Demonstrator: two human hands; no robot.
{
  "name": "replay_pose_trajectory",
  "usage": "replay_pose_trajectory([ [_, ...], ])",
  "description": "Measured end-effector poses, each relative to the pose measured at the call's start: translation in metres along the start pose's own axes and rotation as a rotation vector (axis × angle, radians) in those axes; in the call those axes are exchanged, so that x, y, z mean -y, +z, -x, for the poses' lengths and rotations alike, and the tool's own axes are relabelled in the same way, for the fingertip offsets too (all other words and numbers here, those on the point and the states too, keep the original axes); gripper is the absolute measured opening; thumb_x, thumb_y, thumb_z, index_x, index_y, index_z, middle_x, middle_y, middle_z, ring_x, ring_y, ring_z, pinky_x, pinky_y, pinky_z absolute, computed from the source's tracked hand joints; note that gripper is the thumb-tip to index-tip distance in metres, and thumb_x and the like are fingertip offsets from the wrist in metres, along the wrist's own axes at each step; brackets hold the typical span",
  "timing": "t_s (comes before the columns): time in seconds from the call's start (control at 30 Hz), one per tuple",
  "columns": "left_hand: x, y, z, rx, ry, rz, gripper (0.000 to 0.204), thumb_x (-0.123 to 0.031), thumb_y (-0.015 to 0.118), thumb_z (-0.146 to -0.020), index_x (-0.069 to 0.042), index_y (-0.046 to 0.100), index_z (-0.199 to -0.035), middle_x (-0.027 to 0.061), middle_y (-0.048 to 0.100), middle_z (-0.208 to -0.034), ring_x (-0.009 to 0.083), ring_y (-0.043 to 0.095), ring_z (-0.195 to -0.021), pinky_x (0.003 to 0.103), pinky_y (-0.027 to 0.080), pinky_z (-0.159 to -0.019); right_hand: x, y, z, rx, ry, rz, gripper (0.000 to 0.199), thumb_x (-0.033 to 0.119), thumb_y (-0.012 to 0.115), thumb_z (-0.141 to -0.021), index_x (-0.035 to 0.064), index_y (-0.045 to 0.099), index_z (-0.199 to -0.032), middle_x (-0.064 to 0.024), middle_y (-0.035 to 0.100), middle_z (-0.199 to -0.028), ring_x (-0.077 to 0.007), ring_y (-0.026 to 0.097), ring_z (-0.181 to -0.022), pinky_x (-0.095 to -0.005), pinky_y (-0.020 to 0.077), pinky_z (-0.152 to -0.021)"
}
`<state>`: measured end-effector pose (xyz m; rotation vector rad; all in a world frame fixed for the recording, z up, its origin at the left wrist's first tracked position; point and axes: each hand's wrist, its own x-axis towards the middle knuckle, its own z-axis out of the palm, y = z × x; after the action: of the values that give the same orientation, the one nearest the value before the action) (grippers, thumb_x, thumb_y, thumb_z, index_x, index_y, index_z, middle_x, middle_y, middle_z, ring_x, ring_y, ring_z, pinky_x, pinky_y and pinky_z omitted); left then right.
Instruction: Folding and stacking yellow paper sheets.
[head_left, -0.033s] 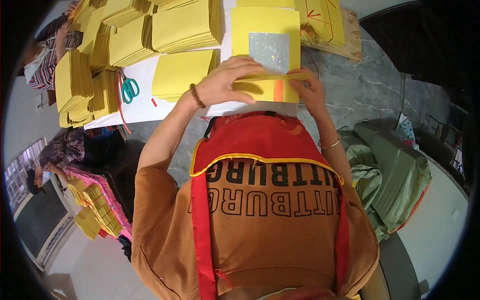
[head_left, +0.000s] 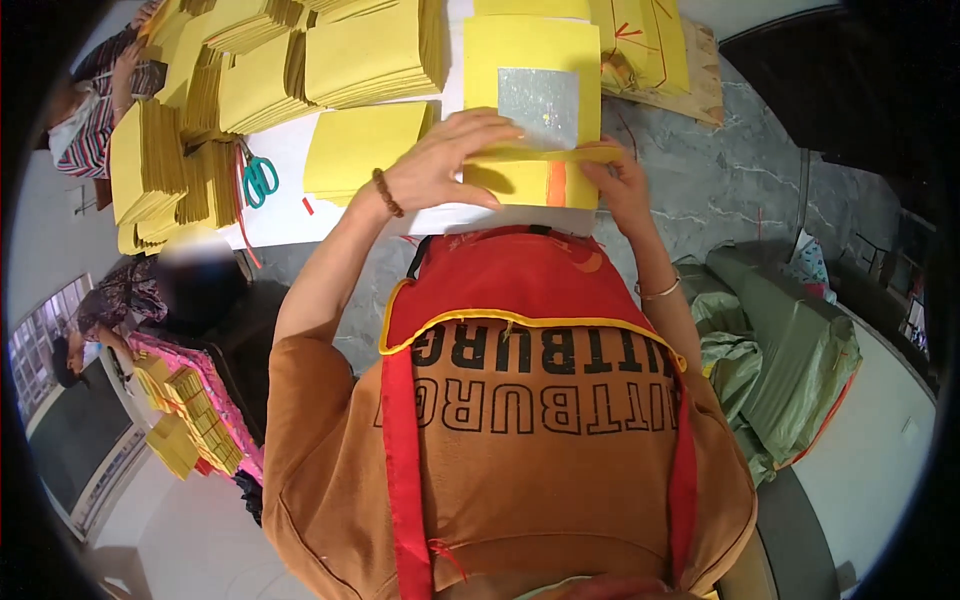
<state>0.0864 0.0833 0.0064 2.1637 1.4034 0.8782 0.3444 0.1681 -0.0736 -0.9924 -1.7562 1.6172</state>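
Note:
In front of me on the white-topped table lies a yellow paper sheet (head_left: 483,70) with a silvery speckled square (head_left: 538,98) on it. Along its near side a strip of yellow paper stands up as a ridge, and an orange band (head_left: 556,184) crosses the near panel. My left hand (head_left: 440,165) rests at the left end of this ridge, fingers stretched out beyond it and thumb apart on the near side. At the right end, my right hand (head_left: 620,183) has its bent fingers closed on the paper's edge, slightly smeared by motion.
Stacks of yellow paper (head_left: 370,55) cover the table's left and back. Teal-handled scissors (head_left: 260,182) lie by the left stacks. Tied yellow bundles (head_left: 655,45) sit back right. Green-wrapped packages (head_left: 780,340) stand on my right. Other people (head_left: 95,140) are at the left.
My left hand has shifted very slightly to the left. The right hand stays at the paper's right end.

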Motion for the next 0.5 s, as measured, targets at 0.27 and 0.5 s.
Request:
replay_pose_trajectory([
  [0.27,0.005,-0.01,0.011,0.042,-0.208,-0.037,0.029,-0.008,0.057,-0.08,-0.007,0.059,-0.109,0.015,0.056,-0.116,0.0334,0.049,-0.112,0.04,0.041,-0.095,0.039,-0.01,-0.003,-0.013,-0.452,0.464,0.023,0.011,0.067,-0.075,0.0098,0.064,-0.098,-0.0064,0.055,-0.119,-0.0254,0.051,-0.11,-0.0363,0.0368,-0.092],
  [0.5,-0.014,0.003,0.033,-0.01,-0.208,0.014,0.026,-0.007,0.051,-0.084,-0.004,0.055,-0.109,0.0176,0.06,-0.091,0.0334,0.057,-0.09,0.039,0.048,-0.077,0.048,-0.014,0.009,0.227,-0.323,0.506,0.025,0.017,0.068,-0.075,0.0096,0.064,-0.098,-0.0041,0.063,-0.105,-0.0262,0.056,-0.1,-0.0338,0.0386,-0.086],
])
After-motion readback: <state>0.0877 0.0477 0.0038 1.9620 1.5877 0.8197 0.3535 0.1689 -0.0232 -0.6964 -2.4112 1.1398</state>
